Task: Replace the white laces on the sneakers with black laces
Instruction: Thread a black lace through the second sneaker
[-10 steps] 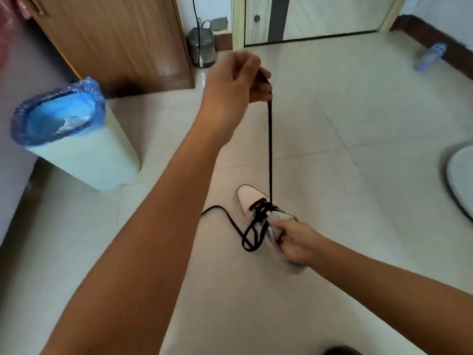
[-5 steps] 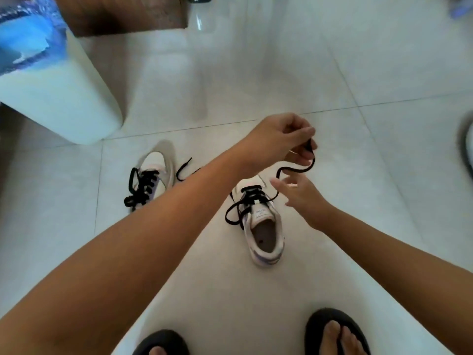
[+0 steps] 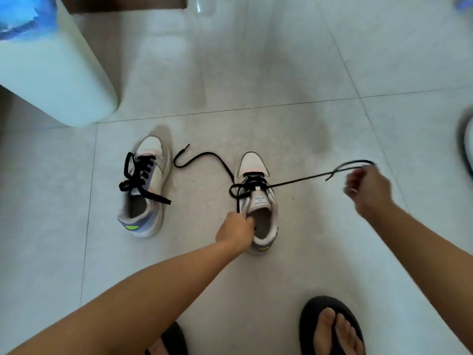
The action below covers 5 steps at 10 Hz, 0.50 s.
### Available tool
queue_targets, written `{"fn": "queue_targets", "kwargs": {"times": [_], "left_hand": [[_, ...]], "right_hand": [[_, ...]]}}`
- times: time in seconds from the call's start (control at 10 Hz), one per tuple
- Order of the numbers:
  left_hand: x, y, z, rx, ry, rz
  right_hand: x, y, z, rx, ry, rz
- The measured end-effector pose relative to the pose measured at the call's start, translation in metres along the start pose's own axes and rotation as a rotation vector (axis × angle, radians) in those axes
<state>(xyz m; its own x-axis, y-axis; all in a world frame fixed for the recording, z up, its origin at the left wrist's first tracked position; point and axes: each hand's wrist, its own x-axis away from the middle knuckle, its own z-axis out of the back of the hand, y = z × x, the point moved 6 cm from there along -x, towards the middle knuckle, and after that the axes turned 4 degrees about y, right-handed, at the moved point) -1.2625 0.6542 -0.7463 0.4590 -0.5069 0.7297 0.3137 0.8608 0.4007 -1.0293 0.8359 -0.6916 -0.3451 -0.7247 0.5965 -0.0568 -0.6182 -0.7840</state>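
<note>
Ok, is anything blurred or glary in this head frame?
Head view: the right hand and the lace end it pulls are motion-smeared; the left hand on the sneaker is sharp; soft window glare streaks the floor tiles; wide-angle bending curves the edges.

Single head-worn view, steeply downward onto tiled floor (image 3: pixel 281 73), close overhead.

Both bare forearms reach forward and down; the left hand (image 3: pixel 235 229) curls its fingers in a low grip, while the right hand (image 3: pixel 367 187), blurred, is raised out to the right with fingers closed in a pinch
</note>
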Motion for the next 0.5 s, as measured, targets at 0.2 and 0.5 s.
{"fn": "queue_targets", "kwargs": {"times": [0.2, 0.5], "left_hand": [[-0.008, 0.008, 0.035, -0.221, 0.111, -0.113], [-0.006, -0.001, 0.037, -0.282, 0.145, -0.159]], "right_hand": [[-0.042, -0.022, 0.097, 0.368, 0.345, 0.131], [0.003, -0.008, -0.043, 1.045, -0.087, 0.708]]}}
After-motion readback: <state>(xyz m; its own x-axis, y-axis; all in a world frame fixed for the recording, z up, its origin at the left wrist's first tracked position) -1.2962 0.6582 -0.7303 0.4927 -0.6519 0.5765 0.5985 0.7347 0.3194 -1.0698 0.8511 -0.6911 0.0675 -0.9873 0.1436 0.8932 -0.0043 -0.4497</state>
